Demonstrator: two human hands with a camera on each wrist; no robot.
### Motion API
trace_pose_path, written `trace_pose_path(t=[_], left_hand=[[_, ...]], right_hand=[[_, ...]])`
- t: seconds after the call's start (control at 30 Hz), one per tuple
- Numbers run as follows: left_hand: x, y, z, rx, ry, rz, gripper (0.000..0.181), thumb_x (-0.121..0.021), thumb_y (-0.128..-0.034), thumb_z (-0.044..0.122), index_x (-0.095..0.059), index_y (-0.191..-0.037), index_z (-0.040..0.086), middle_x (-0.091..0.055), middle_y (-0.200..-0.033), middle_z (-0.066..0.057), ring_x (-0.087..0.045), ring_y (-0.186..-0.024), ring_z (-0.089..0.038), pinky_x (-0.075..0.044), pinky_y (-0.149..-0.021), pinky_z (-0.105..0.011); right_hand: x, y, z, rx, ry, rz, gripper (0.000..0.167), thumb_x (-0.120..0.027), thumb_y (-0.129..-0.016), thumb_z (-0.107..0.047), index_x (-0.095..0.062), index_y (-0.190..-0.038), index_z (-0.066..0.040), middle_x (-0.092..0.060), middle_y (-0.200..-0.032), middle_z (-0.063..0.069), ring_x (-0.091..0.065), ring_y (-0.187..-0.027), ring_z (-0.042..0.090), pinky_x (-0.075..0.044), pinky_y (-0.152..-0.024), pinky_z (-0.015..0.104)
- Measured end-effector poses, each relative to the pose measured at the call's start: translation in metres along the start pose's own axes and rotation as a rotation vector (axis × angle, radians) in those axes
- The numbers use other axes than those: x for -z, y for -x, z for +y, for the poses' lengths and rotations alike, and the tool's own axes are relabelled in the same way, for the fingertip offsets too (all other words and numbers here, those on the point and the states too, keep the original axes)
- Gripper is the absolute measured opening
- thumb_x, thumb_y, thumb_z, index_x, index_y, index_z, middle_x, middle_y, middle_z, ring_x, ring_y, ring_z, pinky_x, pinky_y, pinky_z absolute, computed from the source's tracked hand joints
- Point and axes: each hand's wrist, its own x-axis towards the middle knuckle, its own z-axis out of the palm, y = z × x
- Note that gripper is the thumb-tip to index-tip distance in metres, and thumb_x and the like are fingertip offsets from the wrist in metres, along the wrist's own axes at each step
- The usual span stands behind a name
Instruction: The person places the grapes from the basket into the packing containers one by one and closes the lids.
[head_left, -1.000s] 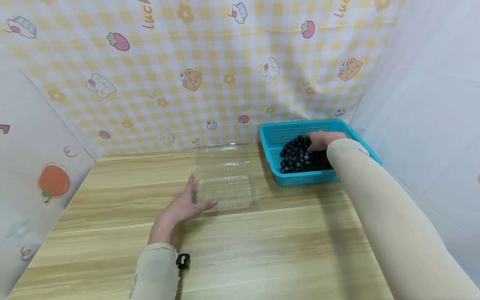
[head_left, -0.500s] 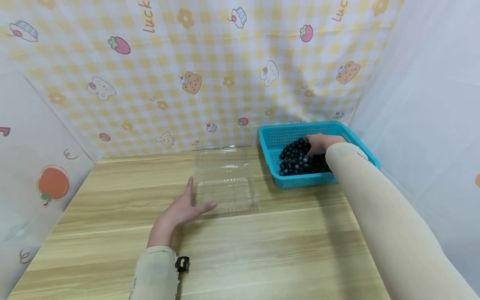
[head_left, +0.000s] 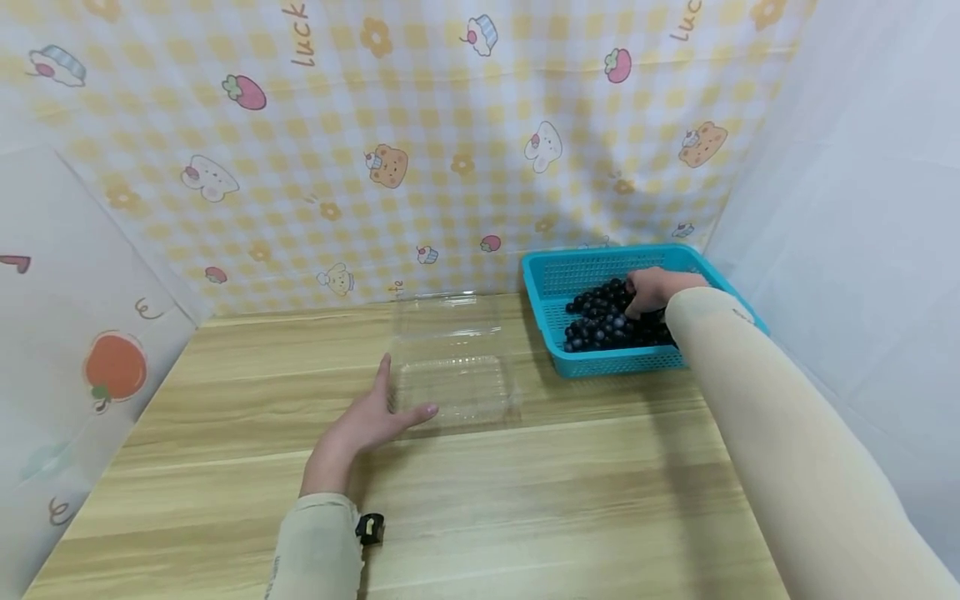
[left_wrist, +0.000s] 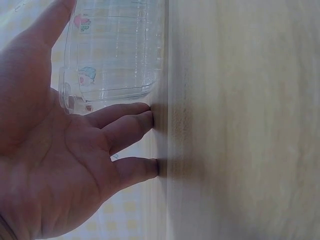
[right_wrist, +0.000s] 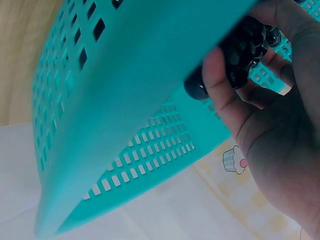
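Dark grapes (head_left: 592, 329) lie bunched in a turquoise mesh basket (head_left: 615, 364) at the back right. My right hand (head_left: 654, 290) reaches into the basket from above. In the right wrist view its fingers curl round a cluster of dark grapes (right_wrist: 240, 52), partly hidden by the basket's rim. A clear plastic clamshell box (head_left: 450, 392) stands unfolded on the table, its lid lying back towards the patterned cloth. My left hand (head_left: 366, 419) is spread at the box's left front corner. In the left wrist view its lower fingertips (left_wrist: 150, 167) rest on the tabletop, thumb along the box's side.
Behind the table hangs a yellow-checked cloth (head_left: 465, 167) with cartoon prints. White sheets (head_left: 847, 208) close off both sides. The basket stands close to the back cloth and the right-hand sheet. Wood-grain tabletop (head_left: 525, 508) lies in front of the box.
My right hand has shifted slightly to the right within the basket, leaving more grapes visible on its left. The left hand and the clamshell box keep their places.
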Motion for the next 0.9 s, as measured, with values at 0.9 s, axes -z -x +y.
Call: trace_pose_path(t=[0.9], left_hand=[[-0.002, 0.0, -0.003, -0.003, 0.031, 0.018, 0.132, -0.069, -0.0911, 0.073, 0.024, -0.168, 0.021, -0.024, -0.171, -0.034, -0.042, -0.148, -0.061, -0.036, -0.122, -0.073]], right_hand=[[0.032, 0.018, -0.005, 0.051, -0.045, -0.021, 0.048, -0.064, -0.094, -0.001, -0.053, -0.141, -0.003, -0.045, -0.145, 0.035, -0.063, -0.091, 0.033, -0.066, -0.069, 0.045]])
